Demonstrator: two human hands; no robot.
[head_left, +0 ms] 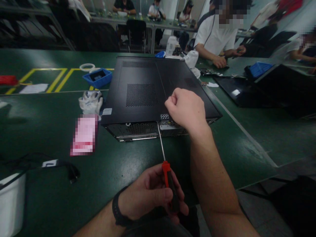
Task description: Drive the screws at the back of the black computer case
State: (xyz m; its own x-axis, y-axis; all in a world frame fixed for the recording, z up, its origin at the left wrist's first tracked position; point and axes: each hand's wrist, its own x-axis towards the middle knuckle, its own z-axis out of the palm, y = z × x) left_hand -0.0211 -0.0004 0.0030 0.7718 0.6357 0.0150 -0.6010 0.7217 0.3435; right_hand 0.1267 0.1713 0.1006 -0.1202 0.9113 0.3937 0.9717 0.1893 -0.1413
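Observation:
A black desktop computer case [143, 75] lies flat on the green table, its rear panel with metal grilles towards me. My left hand [158, 194], with a black watch on the wrist, is closed around the red and black handle of a screwdriver [169, 184]. The screwdriver's long shaft points away from me, its tip at the upper edge of the rear panel, near the middle. On top of the case, right of the tip, my right hand [187, 107] is curled into a fist. Its fingers hide whatever may be inside.
Left of the case are white gloves [91, 102], a pink blurred packet [85, 135] and a blue bin [98, 78]. Black cables [66, 164] lie nearer me. To the right are dark flat panels [247, 92]; across the table a person in white [214, 39] handles small parts.

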